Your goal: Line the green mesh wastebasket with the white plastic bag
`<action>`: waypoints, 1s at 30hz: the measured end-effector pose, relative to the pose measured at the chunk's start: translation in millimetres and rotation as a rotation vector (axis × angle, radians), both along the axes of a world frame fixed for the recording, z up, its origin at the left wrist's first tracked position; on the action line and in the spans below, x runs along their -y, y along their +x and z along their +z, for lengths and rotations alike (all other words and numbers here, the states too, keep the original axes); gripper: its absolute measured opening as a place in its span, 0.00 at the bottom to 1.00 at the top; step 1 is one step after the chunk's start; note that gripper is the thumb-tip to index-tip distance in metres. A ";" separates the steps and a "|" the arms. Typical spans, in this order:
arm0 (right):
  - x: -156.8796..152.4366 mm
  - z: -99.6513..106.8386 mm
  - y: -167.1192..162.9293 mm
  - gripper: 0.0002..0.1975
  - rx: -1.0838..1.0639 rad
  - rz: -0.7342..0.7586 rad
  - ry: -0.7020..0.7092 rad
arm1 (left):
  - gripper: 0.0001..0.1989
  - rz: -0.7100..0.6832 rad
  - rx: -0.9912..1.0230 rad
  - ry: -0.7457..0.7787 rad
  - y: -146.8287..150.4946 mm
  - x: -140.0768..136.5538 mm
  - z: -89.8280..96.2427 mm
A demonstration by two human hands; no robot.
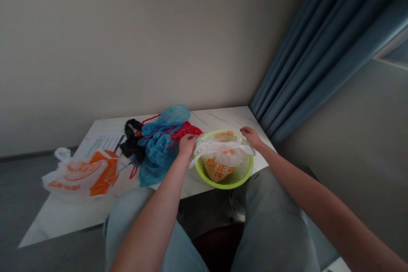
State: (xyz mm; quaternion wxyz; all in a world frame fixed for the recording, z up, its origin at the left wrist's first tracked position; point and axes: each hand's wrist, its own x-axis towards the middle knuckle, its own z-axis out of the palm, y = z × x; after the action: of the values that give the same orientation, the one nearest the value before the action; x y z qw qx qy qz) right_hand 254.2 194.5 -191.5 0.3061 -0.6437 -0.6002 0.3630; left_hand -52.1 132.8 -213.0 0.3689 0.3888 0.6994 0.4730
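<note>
A white plastic bag [219, 159] with orange printing sits partly inside a lime-green plastic basket [228, 186], its mouth spread across the rim. Fingers of my left hand [187, 145] are closed on the bag's left edge. On the opposite side, my right hand [251, 138] pinches the bag's right edge at the basket's back rim; its fingertips are small and partly unclear. The basket stands at the front edge of a white marble-patterned table [228, 114], in front of my knees.
Left of the basket lie crumpled blue plastic bags [161, 148], a red bag [186, 131] and a black bag [133, 146]. Another white-and-orange plastic bag [84, 173] lies further left, near a printed sheet [100, 143]. A wall stands behind; a blue curtain [306, 42] hangs at the right.
</note>
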 end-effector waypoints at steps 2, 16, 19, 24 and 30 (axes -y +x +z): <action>8.4 4.8 11.1 0.16 -0.010 0.035 0.159 | 0.06 0.013 -0.138 0.088 -3.3 1.8 10.8; 103.4 31.5 38.2 0.17 0.157 0.488 0.402 | 0.13 -0.541 -0.751 0.232 2.3 74.7 71.1; 115.5 29.1 32.2 0.14 0.222 0.475 0.440 | 0.16 -0.583 -0.745 0.246 2.7 87.9 71.5; 127.7 24.3 27.1 0.11 0.367 0.391 0.465 | 0.32 -0.606 -0.707 0.257 2.6 122.3 58.5; 129.3 28.1 28.9 0.06 0.461 0.288 0.451 | 0.42 -0.690 -0.644 0.236 1.1 153.9 42.0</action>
State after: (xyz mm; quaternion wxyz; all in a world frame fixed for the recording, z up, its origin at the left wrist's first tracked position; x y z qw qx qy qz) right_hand 283.1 65.2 -163.4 0.2429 -0.5337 -0.8031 0.1061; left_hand -51.0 -21.1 -171.0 0.2225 0.7637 0.5498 0.2547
